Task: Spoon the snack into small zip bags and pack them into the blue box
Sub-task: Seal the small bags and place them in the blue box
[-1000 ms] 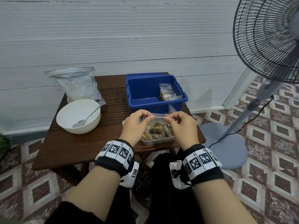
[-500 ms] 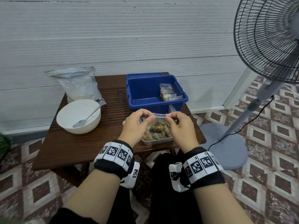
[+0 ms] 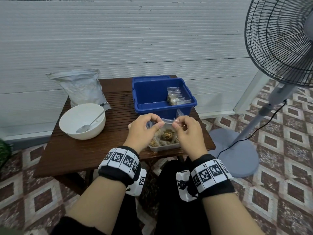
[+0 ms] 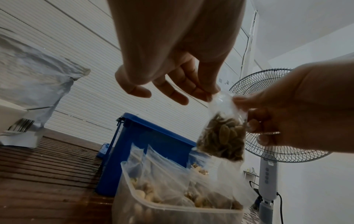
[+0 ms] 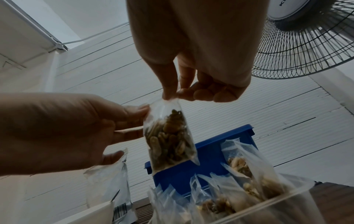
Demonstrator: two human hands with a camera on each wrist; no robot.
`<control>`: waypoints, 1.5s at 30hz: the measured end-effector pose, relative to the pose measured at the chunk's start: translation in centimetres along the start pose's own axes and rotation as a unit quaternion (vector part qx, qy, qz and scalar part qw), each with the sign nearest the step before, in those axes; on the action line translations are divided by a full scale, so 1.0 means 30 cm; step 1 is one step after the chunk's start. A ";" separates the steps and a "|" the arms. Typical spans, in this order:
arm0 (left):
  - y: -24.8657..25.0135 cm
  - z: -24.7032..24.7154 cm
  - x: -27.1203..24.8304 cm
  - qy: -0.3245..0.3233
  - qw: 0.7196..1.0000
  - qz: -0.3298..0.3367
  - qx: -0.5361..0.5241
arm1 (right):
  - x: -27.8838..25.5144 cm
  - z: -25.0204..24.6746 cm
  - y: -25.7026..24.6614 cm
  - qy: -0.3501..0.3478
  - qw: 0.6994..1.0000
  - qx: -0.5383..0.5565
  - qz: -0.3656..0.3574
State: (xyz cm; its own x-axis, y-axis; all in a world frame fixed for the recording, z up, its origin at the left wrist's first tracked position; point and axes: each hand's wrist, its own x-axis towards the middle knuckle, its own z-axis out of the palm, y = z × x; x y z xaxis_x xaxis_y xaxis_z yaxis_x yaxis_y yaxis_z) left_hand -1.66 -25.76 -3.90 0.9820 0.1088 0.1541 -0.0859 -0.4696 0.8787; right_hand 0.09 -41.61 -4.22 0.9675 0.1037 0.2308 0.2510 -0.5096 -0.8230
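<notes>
Head view: both hands hold 1 small zip bag (image 3: 166, 123) of brown snack by its top strip, above a clear tub (image 3: 163, 147) of other filled bags at the table's 5 o'clock edge. The left hand (image 3: 144, 128) pinches the strip's left end with thumb and fingertips. The right hand (image 3: 188, 131) pinches the right end, and has slid a little inward along the strip compared with 1 second ago, so the seal looks nearly pressed shut. The blue box (image 3: 162, 97), at 1 o'clock on the table, already holds a few packed bags, and this bag probably goes there next. A white bowl (image 3: 82, 121) with a spoon (image 3: 89, 123) sits at 9 o'clock. No readable writing, only square marker codes on the wristbands.
</notes>
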 end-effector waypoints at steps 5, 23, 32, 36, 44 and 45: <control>-0.004 0.007 -0.001 -0.013 1.000 -0.010 -0.022 | 0.001 -0.005 -0.001 0.002 1.000 0.001 -0.004; -0.012 -0.013 0.018 -0.019 0.999 -0.023 -0.013 | 0.019 -0.012 0.005 -0.041 0.998 -0.049 -0.020; -0.020 -0.014 0.033 -0.027 0.999 -0.025 -0.009 | 0.031 -0.021 -0.016 -0.058 0.994 -0.085 -0.021; -0.024 -0.015 0.037 -0.024 0.999 -0.026 -0.023 | 0.042 -0.017 -0.029 -0.060 0.994 -0.090 -0.026; -0.025 -0.038 0.059 -0.020 0.995 -0.044 -0.088 | 0.091 -0.007 -0.030 -0.078 0.990 -0.107 -0.047; -0.029 -0.045 0.065 -0.016 0.994 -0.050 -0.097 | 0.104 -0.009 -0.032 -0.073 0.991 -0.103 -0.052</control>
State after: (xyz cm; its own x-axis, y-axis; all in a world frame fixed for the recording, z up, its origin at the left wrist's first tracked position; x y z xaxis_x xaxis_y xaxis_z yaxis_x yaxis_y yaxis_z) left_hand 0.10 -23.95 -3.76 0.9918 0.1175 0.0497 -0.0150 -0.2799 0.9599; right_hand 2.86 -41.02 -2.57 0.9346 0.2803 0.2190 0.3528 -0.6513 -0.6719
